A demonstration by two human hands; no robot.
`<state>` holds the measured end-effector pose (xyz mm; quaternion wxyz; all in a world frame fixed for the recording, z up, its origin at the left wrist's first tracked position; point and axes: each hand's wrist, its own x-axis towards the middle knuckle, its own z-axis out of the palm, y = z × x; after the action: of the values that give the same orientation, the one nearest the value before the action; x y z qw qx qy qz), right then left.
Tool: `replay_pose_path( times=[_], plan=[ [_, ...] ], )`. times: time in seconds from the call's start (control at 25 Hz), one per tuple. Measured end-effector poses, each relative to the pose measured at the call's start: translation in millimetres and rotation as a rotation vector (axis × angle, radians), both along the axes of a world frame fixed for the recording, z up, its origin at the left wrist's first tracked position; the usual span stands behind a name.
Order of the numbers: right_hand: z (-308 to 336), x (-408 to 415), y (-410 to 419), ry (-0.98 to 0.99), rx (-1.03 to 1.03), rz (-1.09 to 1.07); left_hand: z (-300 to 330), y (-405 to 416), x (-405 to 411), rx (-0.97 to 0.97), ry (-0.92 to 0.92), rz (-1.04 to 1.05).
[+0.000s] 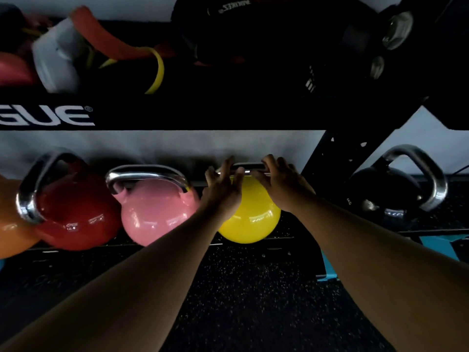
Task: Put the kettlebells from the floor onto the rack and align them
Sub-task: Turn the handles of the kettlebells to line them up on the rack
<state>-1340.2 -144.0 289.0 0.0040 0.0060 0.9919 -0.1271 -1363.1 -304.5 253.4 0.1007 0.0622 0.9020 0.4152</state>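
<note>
Gripping the chrome handle (250,166), left hand (223,186) and right hand (281,184) curl loosely around it; glossy yellow kettlebell (250,219) sits on the rack (330,158), right of the pink kettlebell (157,212). Best twist gently, squaring handles.

Bottom shelf of the rack (253,246) has 4 kettlebells in a row, w/ a partly cut-off kettlebell (10,224) at far left. Next kettlebell (76,217) touches it, third kettlebell (154,214) sits right beside that, & the rightmost kettlebell (251,222) is last in line. Left hand (223,186) & right hand (281,184) are both on its handle, side by side. Past the rack upright (327,158), off to the right, a lone kettlebell (385,191) is on the floor (241,301). Upper shelf (203,113) holds misc gear above the row.
</note>
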Motion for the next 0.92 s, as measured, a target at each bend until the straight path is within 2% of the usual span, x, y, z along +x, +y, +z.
replay_pose_path(
  times=[0.08,0.12,0.28,0.4,0.48,0.56,0.68,0.72,0.84,0.92],
  plan=[
    [-0.8,-5.2,-0.1,0.037,0.044,-0.027,2.2,5.9,-11.4,0.124,0.002,0.064],
    [-0.7,-7.3,-4.2,0.033,-0.002,-0.067,1.9,5.1,-21.6,0.207,-0.019,0.095],
    [-6.9,-0.2,-11.3,0.043,-0.252,-0.224,-10.4,12.2,-31.8,0.433,-0.147,0.191],
    [3.1,0.4,3.8,-0.093,-0.527,-0.215,-10.7,30.8,-21.3,0.505,-0.224,0.276],
    [0.7,3.4,0.0,-0.063,-0.66,-0.281,-5.7,30.2,-29.7,0.586,-0.259,0.255],
    [-9.8,15.1,-12.6,0.018,-0.644,-0.357,-6.3,26.3,-39.4,0.642,-0.243,0.161],
    [-19.2,26.7,-5.1,-0.054,-0.564,-0.243,-1.7,39.8,-33.5,0.614,-0.31,-0.015],
    [-16.0,25.6,0.0,-0.095,-0.62,-0.217,0.4,46.6,-33.2,0.616,-0.322,-0.038],
    [-9.0,22.6,-6.8,-0.052,-1.154,-0.341,6.8,56.2,-38.4,0.61,-0.287,-0.008],
    [-12.6,21.6,-19.9,0.026,-1.294,-0.354,6.5,56.3,-43.4,0.606,-0.271,-0.002]
  ],
)
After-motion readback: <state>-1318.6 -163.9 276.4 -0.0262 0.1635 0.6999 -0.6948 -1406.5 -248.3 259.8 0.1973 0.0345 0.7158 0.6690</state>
